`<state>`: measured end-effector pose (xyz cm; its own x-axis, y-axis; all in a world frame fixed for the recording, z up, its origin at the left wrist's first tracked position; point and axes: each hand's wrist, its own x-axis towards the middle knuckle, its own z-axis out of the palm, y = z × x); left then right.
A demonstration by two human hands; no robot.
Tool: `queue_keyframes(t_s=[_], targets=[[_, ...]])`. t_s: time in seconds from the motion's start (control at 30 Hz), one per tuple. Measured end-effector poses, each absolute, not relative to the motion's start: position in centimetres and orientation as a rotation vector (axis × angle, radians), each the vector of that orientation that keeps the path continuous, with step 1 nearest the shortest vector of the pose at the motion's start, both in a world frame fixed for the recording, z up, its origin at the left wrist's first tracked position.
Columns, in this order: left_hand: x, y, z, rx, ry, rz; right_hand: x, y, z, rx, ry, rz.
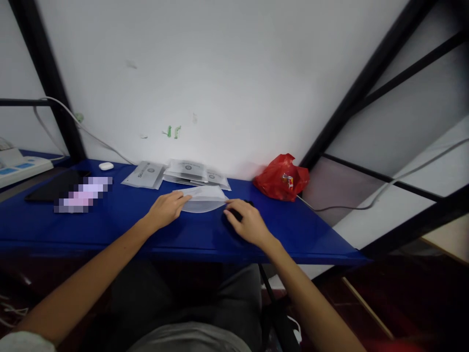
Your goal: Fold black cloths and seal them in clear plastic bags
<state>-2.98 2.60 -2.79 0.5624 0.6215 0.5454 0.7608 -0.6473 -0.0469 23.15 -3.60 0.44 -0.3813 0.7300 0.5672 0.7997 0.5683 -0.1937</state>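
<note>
A frosted white plastic bag lies on the blue table in front of me, its near edge bowed toward me. My left hand pinches its left end between thumb and fingers. At the right corner, the fingertips of my right hand are closed on the bag's edge. Beneath the right hand is a black object, mostly hidden, so its kind is unclear. Just behind the bag lie several flat printed plastic packets, overlapping in a pile. Another printed packet sits to their left.
A crumpled red plastic bag stands at the back right of the blue table. On the left are a white earbud case, a dark flat tablet-like object and a power strip. Black metal frame posts flank the wall.
</note>
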Motion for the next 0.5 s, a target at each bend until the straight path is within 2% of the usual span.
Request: queue_keyframes(t_s=[0.1, 0.27, 0.5], targets=[[-3.1, 2.7, -3.2, -2.492, -1.214, -0.742, 26.3, -3.9, 0.8, -1.431, -2.205, -0.228], [-3.4, 3.1, -3.6, -2.481, -1.249, -0.753, 28.4, -4.4, -0.4, -1.662, -2.338, 0.039], [-3.6, 3.5, -4.1, -2.491, -1.233, -0.834, 27.6, -4.6, -0.6, -1.720, -2.404, 0.178]])
